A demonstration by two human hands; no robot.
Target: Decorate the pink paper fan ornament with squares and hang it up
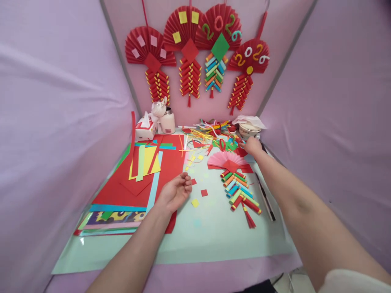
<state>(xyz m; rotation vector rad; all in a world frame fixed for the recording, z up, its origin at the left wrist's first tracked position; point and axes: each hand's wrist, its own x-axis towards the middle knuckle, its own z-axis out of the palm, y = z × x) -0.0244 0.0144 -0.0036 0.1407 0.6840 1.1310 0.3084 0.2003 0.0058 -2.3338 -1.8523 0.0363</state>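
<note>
Lilac fabric walls (61,101) close in the work area on both sides, and four red pleated-paper fan ornaments (200,34) hang in a row on the pink back wall (201,110). Below them spreads a pale green worktop (195,246).

Right of its middle lies a pink pleated-paper fan ornament with rolled-paper tubes in several colours (234,184); its fan points to the far edge, and its red tassel (249,219) to the near edge. Just beside it, toward the right edge, lies a long slim black tool (265,197).

The right hand (252,145) reaches past the ornament toward the far right corner, at a heap of red and green paper scraps (227,143); its fingertips are too small and covered to tell whether they grip anything. Near it stands a pale bowl with a whitish sheet over it (249,129).

The left hand (177,190) is turned palm up, fingers loosely bent and apart from the thumb, beside large red paper sheets (169,162) that fill the left side. Between it and the ornament lie a small red paper square (204,193) and a small yellow paper square (195,202). At the far left corner are a red-and-white tissue box (143,133) and a white bottle with a dark neck (168,123).
</note>
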